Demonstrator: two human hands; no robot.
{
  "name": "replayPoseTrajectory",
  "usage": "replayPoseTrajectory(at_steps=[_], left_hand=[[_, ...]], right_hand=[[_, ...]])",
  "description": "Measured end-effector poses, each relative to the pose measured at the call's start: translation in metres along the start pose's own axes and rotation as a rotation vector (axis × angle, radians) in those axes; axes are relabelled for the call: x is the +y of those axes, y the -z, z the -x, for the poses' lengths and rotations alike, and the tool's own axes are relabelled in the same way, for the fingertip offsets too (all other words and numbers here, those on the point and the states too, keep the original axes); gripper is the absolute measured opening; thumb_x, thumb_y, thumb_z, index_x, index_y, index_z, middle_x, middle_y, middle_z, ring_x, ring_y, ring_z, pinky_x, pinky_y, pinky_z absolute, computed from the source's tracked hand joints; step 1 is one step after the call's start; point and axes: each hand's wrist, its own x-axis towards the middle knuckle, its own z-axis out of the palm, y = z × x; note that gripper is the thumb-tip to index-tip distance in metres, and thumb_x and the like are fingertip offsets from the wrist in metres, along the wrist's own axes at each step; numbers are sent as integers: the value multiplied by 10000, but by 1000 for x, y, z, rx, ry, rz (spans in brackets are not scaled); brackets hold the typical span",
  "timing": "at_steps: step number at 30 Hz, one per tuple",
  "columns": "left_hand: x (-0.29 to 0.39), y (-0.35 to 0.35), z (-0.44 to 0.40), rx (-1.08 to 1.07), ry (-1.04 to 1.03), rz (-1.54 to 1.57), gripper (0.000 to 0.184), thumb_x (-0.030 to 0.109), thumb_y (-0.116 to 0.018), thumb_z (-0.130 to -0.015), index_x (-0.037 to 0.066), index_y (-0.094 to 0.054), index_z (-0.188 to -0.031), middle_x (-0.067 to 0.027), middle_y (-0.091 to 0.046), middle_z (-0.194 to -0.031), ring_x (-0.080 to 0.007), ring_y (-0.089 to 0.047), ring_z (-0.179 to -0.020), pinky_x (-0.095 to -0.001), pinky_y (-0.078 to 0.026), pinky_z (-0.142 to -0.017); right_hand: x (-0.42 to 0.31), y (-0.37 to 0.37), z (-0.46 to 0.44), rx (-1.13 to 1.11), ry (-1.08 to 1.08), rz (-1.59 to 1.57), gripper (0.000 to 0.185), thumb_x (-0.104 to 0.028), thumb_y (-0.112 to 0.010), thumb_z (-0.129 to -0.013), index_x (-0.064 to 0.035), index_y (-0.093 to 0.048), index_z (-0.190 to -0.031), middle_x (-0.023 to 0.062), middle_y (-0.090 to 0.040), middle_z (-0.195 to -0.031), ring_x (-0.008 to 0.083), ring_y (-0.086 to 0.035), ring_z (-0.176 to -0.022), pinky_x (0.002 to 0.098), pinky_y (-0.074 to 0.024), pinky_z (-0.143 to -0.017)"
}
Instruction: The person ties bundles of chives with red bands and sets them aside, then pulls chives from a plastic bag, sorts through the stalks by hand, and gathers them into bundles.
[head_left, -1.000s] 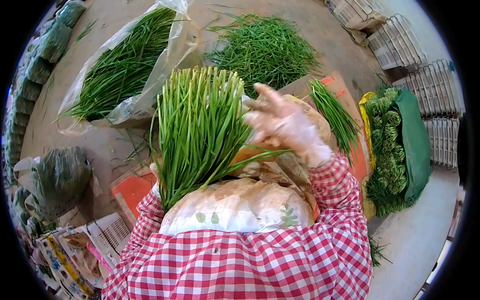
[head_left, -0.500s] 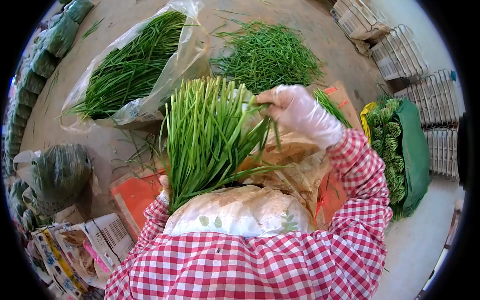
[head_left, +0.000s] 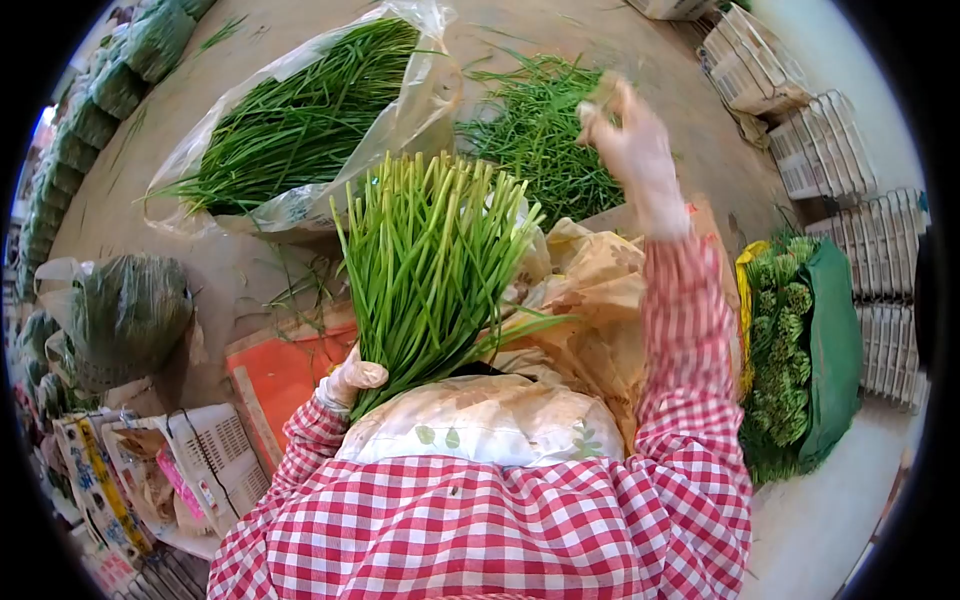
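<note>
My left hand (head_left: 352, 382), in a thin pale glove, is wrapped round the lower end of a large bunch of green stalks (head_left: 430, 270), whose pale cut ends point up and away from me. My right hand (head_left: 632, 140) is raised at the upper right, over the edge of a loose green pile (head_left: 545, 125). Its fingers are pinched and blurred by motion, with something small and pale at their tips that I cannot make out. Soiled plastic (head_left: 480, 415) covers my lap below the bunch.
An open plastic bag of green stalks (head_left: 300, 115) lies at the upper left. Green bundles (head_left: 780, 360) beside green cloth stand at the right, near white crates (head_left: 820, 145). A filled bag (head_left: 130, 310) and an orange board (head_left: 300, 375) are at the left.
My right hand has moved from the bunch's cut ends up and away over the loose pile. My left thumb now shows more, and the bunch remains in that hand.
</note>
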Motion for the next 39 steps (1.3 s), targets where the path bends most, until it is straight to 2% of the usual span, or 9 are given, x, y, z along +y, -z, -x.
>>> replayPoseTrajectory(at_steps=[3,5,9,17,19,21,25,30,39], left_hand=[[26,-34,0,59,-130,-75,642,20,-604,-741,-5,-330,-1321,-18,-559,-909,-54,-474,-682,-240,-410,-614],[30,-35,0,9,-76,-62,654,50,-637,-735,-4,-340,-1314,-48,-564,-1008,-68,-509,-727,-223,-430,-659],[36,-53,-1,116,9,92,658,74,-694,-717,-1,-383,-1292,-45,-580,-1006,-67,-486,-663,-193,-409,-621],[40,-60,-6,38,76,-37,621,71,-677,-714,21,-421,-1277,-53,-549,-1171,-138,-525,-1030,-258,-424,-870],[43,-65,-7,25,67,13,617,69,-670,-714,20,-421,-1277,-57,-548,-1175,-142,-527,-1032,-267,-420,-881],[46,-62,-2,20,63,59,614,66,-663,-715,19,-420,-1277,-62,-547,-1179,-145,-528,-1034,-276,-416,-892],[53,-73,1,29,87,1,603,125,-651,-730,14,-417,-1275,-80,-540,-1188,-169,-529,-1047,-306,-413,-908],[37,-39,2,-17,6,-40,542,209,-587,-834,2,-389,-1293,-86,-518,-1206,-179,-500,-1075,-321,-381,-943],[42,-45,-5,-273,20,17,782,150,-695,-701,17,-296,-1361,-91,-448,-1293,-173,-448,-1135,-312,-343,-971]], right_hand=[[-35,-32,88,-560,-208,-722,661,-241,-698,-769,25,-375,-1280,133,-635,-871,142,-593,-691,272,-475,-657],[-20,-72,118,-440,84,-316,563,-113,-699,-756,-5,-423,-1235,34,-552,-737,86,-546,-597,209,-448,-507],[-14,-45,105,-835,-225,-639,359,-138,-663,-804,-20,-560,-1127,16,-545,-693,70,-520,-579,188,-440,-509],[0,-2,-6,-43,44,-503,129,-118,-572,-848,-28,-644,-906,61,-650,-740,110,-548,-546,253,-509,-571],[-27,2,7,10,-8,-313,178,-169,-562,-866,-29,-633,-951,88,-651,-850,154,-594,-705,302,-514,-694],[-44,-10,37,-138,715,-88,520,-370,-674,-777,-32,-546,-1152,103,-574,-1116,224,-556,-1010,371,-474,-844],[-43,-52,79,-359,625,343,911,-657,-679,-578,-54,-481,-1231,150,-370,-1349,343,-320,-1261,441,-256,-1048],[-5,-69,63,-555,326,-271,532,-250,-707,-716,-45,-491,-1157,140,-449,-1265,268,-398,-1203,347,-313,-1011],[-29,-47,58,-821,376,-254,700,-194,-714,-695,-40,-392,-1297,126,-471,-1244,250,-430,-1179,314,-308,-1020]])
